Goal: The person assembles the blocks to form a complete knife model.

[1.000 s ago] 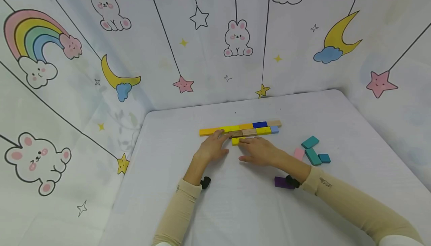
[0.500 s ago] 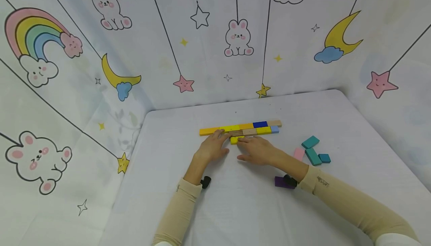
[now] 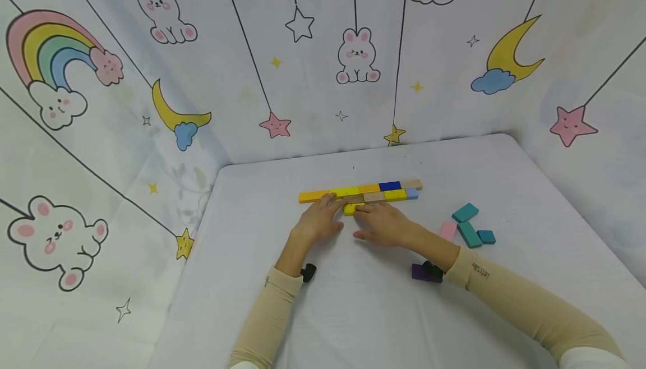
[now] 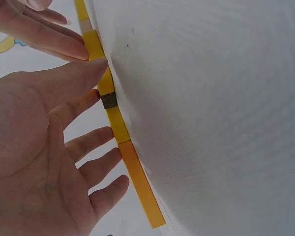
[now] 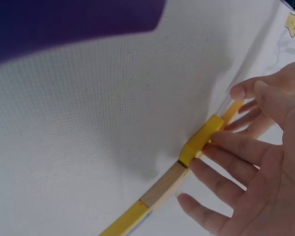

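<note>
Two long rows of wooden blocks lie side by side on the white table. The back row runs from an orange block to a dark blue block and a tan one. The nearer row has a brown block, a tan block, a yellow block and a light blue block. My left hand rests its fingertips along the rows' left part, fingers extended. A single yellow block sits against the nearer row's front side. My right hand touches it with nearly straight fingertips.
Right of the rows lie two teal blocks, a small blue block and a pink block. A purple block lies under the right wrist camera. A patterned cloth wall stands behind the table.
My right hand has moved a little left and away from me, and the single yellow block has slid with it toward the nearer row. The left hand has stayed put.
</note>
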Motion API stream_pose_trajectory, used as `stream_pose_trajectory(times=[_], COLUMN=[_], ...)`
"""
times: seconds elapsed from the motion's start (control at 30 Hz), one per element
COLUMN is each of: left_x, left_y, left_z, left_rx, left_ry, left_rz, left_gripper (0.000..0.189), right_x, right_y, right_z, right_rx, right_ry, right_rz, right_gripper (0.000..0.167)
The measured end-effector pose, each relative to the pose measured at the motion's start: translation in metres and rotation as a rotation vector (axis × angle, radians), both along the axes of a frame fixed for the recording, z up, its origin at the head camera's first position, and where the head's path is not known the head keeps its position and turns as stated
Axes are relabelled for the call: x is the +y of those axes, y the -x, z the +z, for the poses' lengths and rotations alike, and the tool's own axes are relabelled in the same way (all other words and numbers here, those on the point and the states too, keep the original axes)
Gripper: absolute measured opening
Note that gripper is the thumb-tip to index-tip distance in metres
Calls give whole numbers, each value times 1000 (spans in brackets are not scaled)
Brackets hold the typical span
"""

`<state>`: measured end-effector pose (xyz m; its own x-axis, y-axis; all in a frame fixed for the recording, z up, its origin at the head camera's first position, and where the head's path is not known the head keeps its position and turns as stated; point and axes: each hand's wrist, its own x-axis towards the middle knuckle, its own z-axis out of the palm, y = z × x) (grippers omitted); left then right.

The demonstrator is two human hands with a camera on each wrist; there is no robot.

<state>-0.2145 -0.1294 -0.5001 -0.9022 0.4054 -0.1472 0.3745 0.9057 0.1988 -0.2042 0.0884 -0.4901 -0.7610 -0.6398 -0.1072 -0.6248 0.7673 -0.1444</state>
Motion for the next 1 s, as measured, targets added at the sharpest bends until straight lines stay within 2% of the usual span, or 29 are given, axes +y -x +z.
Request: stream_pose_trajectory(times=[1.0], left_x=[0], left_y=[0], left_z=[1], left_rx=[-15], left_ry=[-18], left_rz=[15], left_gripper=[68], right_x=[1], right_y=[-3], right_z=[2], right_rx=[29], right_ry=[16], right_rz=[24], right_gripper=[68])
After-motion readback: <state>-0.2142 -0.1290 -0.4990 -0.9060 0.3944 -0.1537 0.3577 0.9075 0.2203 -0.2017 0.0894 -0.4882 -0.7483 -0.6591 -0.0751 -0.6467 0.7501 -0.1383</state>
